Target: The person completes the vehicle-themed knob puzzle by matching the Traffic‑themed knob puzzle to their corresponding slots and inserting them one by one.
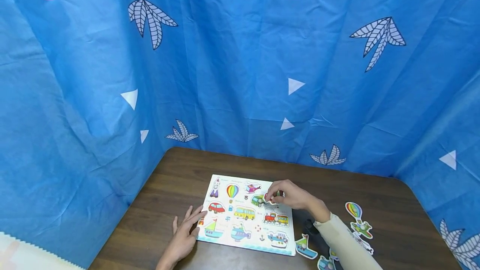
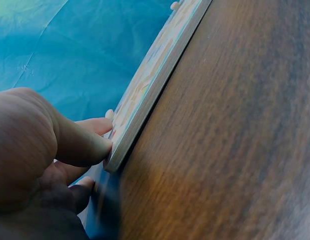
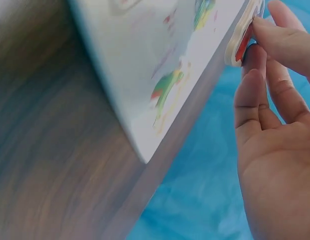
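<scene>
A white puzzle board (image 1: 255, 246) printed with vehicles lies on the table. My left hand (image 1: 183, 236) is at its left edge, fingers extended, a fingertip on the top face. In the left wrist view the left thumb (image 2: 89, 147) touches the board's edge near a corner. Over the upper right part of the board, my right hand (image 1: 294, 195) pinches a wooden puzzle piece (image 3: 242, 42) with a red picture between thumb and fingers. The fingers hide most of that picture. Just left of these fingers is a green truck picture (image 1: 258, 200) on the board.
Loose puzzle pieces lie right of the board: a sailboat (image 1: 306, 246), a balloon (image 1: 353, 210), an airplane (image 1: 361, 229) and a blue piece (image 1: 325, 263) at the front. The right sleeve (image 1: 345, 241) partly covers others. A blue curtain (image 1: 240, 74) hangs behind the brown table (image 1: 165, 186).
</scene>
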Demonstrator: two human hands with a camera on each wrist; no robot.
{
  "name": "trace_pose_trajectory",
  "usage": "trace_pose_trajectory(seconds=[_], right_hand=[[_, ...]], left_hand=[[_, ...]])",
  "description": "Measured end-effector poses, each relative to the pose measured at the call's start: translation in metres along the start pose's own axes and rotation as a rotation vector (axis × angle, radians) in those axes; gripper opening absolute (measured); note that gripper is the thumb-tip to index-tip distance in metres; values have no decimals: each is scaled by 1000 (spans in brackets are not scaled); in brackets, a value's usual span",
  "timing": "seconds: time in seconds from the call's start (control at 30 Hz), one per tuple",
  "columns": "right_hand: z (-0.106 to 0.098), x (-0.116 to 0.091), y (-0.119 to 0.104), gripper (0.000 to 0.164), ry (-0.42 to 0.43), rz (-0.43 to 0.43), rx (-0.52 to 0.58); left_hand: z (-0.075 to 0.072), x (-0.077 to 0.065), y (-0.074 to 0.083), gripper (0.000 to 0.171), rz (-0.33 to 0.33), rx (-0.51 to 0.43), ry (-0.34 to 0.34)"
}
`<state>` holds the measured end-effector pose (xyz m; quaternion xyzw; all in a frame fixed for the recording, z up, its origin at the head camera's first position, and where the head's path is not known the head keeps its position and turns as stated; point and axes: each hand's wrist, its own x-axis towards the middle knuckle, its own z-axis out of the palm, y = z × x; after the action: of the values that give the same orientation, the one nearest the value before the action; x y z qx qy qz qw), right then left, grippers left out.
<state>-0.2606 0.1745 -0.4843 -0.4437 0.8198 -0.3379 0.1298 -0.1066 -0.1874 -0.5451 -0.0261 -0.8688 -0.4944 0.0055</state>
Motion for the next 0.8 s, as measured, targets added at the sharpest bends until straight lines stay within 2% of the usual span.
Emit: trace_pose_trajectory(seconds=[0.17, 0.4, 0.8], right_hand=[[12, 14, -6, 20, -16, 20, 9], [25, 34, -15, 15, -40, 6, 9], [62, 78, -27, 13, -84, 47, -64]], left_hand=[[1, -1, 1, 49, 23, 1, 26], [2, 2, 2, 49, -15, 21, 7], [-1, 0, 1, 49, -12, 8, -8]])
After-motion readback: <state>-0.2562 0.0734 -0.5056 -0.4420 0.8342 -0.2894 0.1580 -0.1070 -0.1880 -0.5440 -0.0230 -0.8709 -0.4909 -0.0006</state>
